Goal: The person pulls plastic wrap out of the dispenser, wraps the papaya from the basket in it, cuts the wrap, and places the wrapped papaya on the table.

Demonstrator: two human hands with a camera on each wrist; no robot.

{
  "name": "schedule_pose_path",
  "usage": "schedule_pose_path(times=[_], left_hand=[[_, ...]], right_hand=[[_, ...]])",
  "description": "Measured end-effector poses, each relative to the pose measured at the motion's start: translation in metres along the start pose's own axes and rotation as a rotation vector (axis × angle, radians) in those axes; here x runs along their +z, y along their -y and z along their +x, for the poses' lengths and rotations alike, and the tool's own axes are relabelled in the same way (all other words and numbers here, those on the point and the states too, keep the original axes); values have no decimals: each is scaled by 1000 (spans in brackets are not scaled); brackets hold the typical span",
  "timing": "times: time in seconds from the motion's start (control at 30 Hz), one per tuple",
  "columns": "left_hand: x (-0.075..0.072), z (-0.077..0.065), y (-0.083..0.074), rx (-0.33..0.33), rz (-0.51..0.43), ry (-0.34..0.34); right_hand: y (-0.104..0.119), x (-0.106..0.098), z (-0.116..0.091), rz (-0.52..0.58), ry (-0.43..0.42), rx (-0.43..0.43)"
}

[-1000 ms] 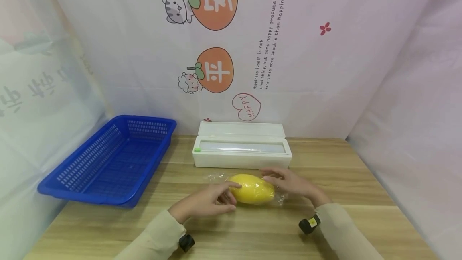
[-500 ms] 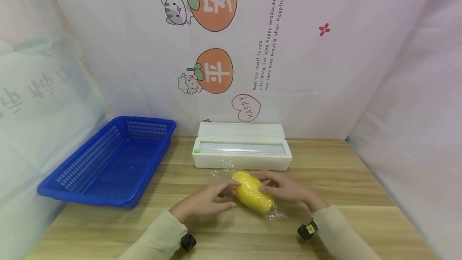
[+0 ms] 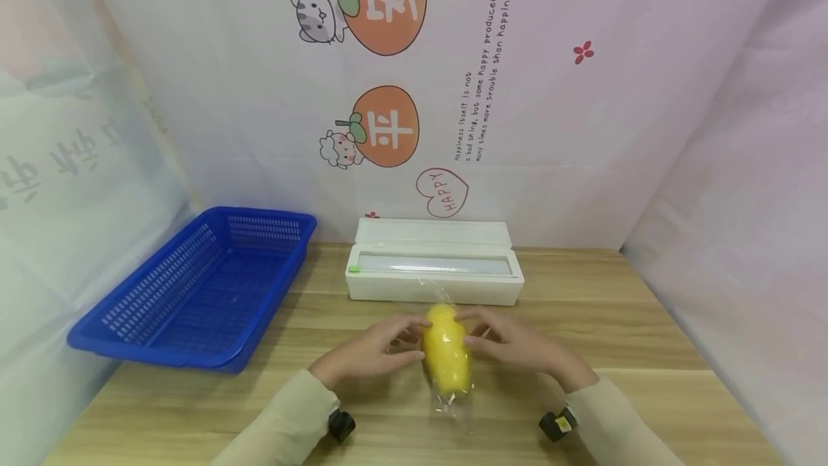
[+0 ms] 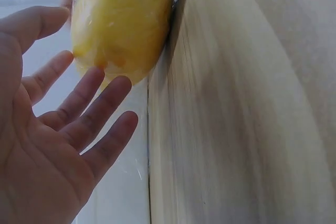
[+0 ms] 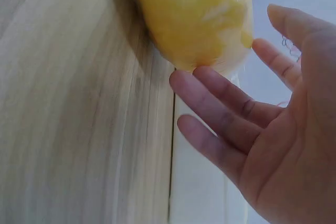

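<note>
A smooth yellow oblong, fruit-like thing (image 3: 448, 354), wrapped in clear cling film, lies on the wooden table between my hands. Its long side points toward me, and loose film sticks out at both ends. From the left, my left hand (image 3: 375, 351) touches it with relaxed, spread fingers. Opposite, my right hand (image 3: 517, 342) has its fingertips at the right side. The left wrist view shows fingertips (image 4: 123, 82) right at the wrapped yellow end. In the right wrist view, the fingers (image 5: 226, 124) are loosely extended against the film.
Behind the wrapped thing stands a white cling film dispenser (image 3: 433, 289) with its lid raised and a small green slider (image 3: 354, 269). A blue plastic basket (image 3: 259, 322) sits at the left. Printed white cloth (image 3: 550, 128) hangs behind and beside the table.
The yellow wrapped thing has turned clockwise, from lying crosswise to pointing toward me. Both hands have stayed at its sides and shifted slightly with it.
</note>
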State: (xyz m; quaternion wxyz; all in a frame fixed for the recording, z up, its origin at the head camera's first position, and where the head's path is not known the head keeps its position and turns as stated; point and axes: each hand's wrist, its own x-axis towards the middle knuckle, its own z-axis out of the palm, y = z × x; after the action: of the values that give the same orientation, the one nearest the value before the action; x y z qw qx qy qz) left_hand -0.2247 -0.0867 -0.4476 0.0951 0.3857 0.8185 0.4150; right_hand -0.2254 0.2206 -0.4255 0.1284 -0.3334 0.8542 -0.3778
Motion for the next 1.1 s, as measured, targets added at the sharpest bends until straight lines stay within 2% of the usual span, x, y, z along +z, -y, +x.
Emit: schedule_pose_path(times=[0.2,0.33,0.47,0.57,0.7,0.77,0.93,1.1], left_hand=[[-1,3,2,1,-4,-6],[0,4,1,7,14,-10],[2,6,-1,28,107,-41],[6,6,-3,86,228,-62],[12,9,-7,230,371,-65],[14,10,-11,278,415,-56],[17,9,-22,309,450,-27],[23,8,-25,380,591,-48]], right_hand=[[5,4,0,-125,-15,-1],[5,5,1,-160,-20,-25],[4,6,1,-165,-13,-26],[4,6,2,-154,-6,3],[2,5,3,-122,-2,29],[2,5,3,-109,0,32],[1,4,3,-95,6,39],[-1,5,4,-77,9,47]])
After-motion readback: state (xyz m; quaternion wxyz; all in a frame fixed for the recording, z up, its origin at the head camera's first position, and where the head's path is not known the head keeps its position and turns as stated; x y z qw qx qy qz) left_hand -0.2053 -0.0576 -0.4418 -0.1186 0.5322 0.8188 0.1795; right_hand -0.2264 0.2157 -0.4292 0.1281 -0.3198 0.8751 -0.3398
